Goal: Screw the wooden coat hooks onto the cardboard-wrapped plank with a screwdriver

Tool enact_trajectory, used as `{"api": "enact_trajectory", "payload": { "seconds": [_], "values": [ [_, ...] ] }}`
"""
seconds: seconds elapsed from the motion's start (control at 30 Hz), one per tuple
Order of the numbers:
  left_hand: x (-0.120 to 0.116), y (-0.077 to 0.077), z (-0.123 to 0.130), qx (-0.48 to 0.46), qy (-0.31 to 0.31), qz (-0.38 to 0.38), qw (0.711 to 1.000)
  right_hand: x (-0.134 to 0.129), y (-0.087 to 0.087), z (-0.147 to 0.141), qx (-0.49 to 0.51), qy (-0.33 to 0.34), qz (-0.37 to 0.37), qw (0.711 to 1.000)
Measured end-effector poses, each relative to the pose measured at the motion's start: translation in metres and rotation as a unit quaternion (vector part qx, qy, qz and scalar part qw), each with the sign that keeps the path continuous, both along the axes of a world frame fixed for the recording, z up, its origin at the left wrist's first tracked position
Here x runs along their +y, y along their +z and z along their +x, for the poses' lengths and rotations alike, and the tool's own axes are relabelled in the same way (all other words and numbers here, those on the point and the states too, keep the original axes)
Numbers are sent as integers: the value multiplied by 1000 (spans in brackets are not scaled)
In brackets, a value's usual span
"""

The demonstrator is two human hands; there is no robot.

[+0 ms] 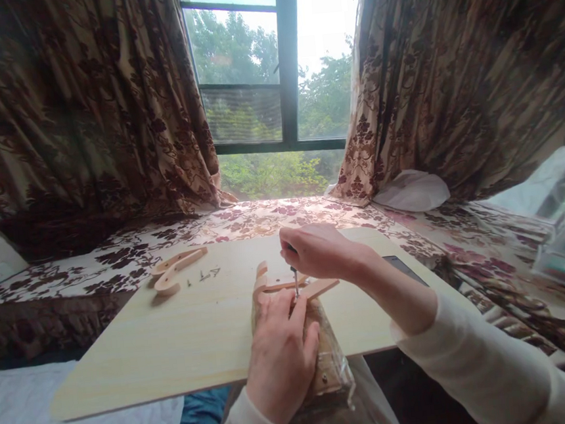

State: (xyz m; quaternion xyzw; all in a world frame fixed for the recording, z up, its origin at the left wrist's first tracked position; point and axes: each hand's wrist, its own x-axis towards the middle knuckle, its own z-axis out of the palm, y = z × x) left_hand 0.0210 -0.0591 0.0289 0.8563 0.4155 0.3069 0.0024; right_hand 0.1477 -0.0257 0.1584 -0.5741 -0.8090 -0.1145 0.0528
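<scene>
My right hand is closed round the dark handle of a screwdriver, whose metal shaft points straight down. Its tip meets the work beside the fingertips of my left hand; the exact contact spot is hidden. Fingers spread, my left hand lies over pale wooden pieces and a plastic-wrapped wooden block. One curved wooden piece rises at the far end of this block. Part of the block and the pieces is covered by my left hand.
On the pale tabletop, two curved wooden pieces lie at the left, with several small screws beside them. A flat dark object sits by the right edge, partly behind my right arm. Patterned cloth covers the ledge under the window.
</scene>
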Motion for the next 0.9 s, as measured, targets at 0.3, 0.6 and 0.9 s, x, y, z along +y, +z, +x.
{"api": "enact_trajectory", "payload": {
  "seconds": [0.3, 0.6, 0.9],
  "values": [
    [2, 0, 0, 8, -11, 5, 1000, -4, 10, -1, -8, -12, -3, 1000],
    [0, 0, 1, 6, 3, -8, 1000, -2, 4, 0, -9, 12, 3, 1000],
    [0, 1, -1, 9, -1, -1, 1000, -1, 11, 0, -1, 2, -9, 1000]
  ]
}}
